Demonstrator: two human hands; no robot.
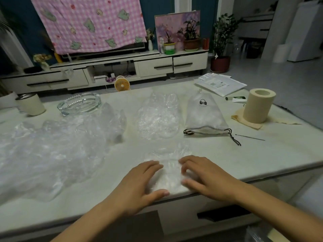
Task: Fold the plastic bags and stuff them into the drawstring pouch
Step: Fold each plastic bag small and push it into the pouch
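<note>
A clear plastic bag (168,169) lies flat at the table's front edge. My left hand (139,186) presses its left side with fingers spread, thumb along the front edge. My right hand (204,175) rests on its right side, fingers slightly bent on the plastic. Farther back lies another crumpled clear bag (157,117). A big heap of clear bags (52,145) covers the left of the table. The grey drawstring pouch (204,116) with black cords lies flat to the right of the middle bag, its opening toward me.
On the pale table (262,154) stand a glass ashtray (79,103), a cup (31,103), a paper roll (258,107) on a cloth, a thin needle (250,137), a tube (236,98) and mail envelopes (220,83). A TV cabinet (153,65) stands behind.
</note>
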